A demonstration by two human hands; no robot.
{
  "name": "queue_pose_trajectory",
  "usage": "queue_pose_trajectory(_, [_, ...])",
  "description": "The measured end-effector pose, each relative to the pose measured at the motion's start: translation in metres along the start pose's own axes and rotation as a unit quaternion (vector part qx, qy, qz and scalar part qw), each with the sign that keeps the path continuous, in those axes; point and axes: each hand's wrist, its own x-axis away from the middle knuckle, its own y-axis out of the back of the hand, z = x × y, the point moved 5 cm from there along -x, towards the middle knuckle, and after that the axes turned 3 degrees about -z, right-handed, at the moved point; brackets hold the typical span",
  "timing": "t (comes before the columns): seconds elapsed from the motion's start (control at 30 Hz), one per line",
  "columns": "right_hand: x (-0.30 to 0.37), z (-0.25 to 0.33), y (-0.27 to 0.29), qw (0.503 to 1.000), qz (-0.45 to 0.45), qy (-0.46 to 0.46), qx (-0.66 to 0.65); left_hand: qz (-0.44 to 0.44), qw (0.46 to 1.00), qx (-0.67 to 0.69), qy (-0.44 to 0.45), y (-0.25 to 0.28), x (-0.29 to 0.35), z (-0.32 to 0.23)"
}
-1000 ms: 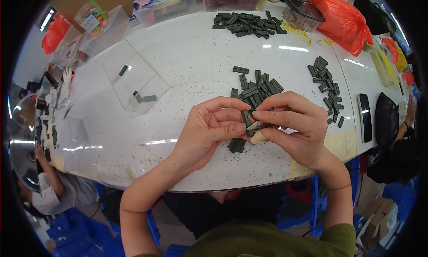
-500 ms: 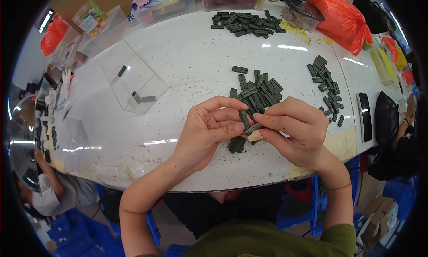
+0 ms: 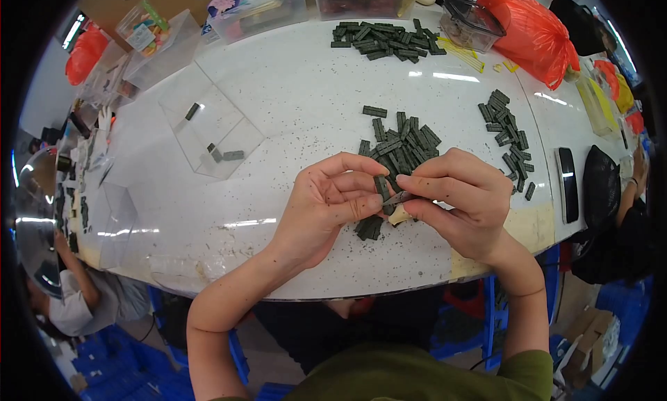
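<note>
My left hand (image 3: 316, 210) pinches a small dark green rectangular piece (image 3: 381, 187) upright between thumb and fingertips. In my right hand (image 3: 464, 199), thumb and forefinger grip a thin grey blade (image 3: 396, 199), its tip against the lower part of the piece. A pale yellow part (image 3: 400, 215), perhaps the blade's wrapped end, sticks out below my right thumb. Just beyond both hands lies a loose heap of similar dark green pieces (image 3: 406, 142). A few more pieces (image 3: 368, 228) show on the table under my hands.
The white table (image 3: 292, 116) is sprinkled with dark crumbs. Other piles of green pieces (image 3: 379, 38) lie at the back and right (image 3: 511, 133). A clear acrylic tray (image 3: 201, 126) stands left, a black phone (image 3: 568, 185) right. Co-workers' arms (image 3: 82, 279) show at both sides.
The blade has tilted a little and shows more clearly against the piece. Both hands stay almost in the same place, grips unchanged.
</note>
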Motion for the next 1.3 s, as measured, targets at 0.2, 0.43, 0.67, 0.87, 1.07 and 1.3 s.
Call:
queue_pose_trajectory(0.2, [0.001,0.000,0.000,1.000,0.003,0.001,0.013,-0.006,1.000,0.002,0.007,0.001,-0.001,0.002])
queue_pose_trajectory(0.43, [0.002,0.000,0.000,0.999,0.025,0.018,0.024,-0.010,1.000,0.016,0.002,0.001,-0.003,0.003])
queue_pose_trajectory(0.67, [-0.002,-0.015,-0.001,0.990,0.025,-0.086,-0.106,-0.014,0.999,0.003,-0.039,-0.005,-0.003,-0.008])
queue_pose_trajectory(0.87, [-0.015,-0.028,-0.004,0.966,0.034,-0.184,-0.179,-0.046,0.993,-0.083,-0.066,-0.002,-0.001,-0.041])
queue_pose_trajectory(1.07, [-0.041,-0.023,-0.014,0.922,0.027,-0.270,-0.276,-0.071,0.986,-0.096,-0.120,-0.004,0.016,-0.084])
queue_pose_trajectory(1.3, [-0.038,-0.027,-0.032,0.918,0.014,-0.266,-0.292,-0.132,0.966,-0.126,-0.184,0.000,0.019,-0.080])
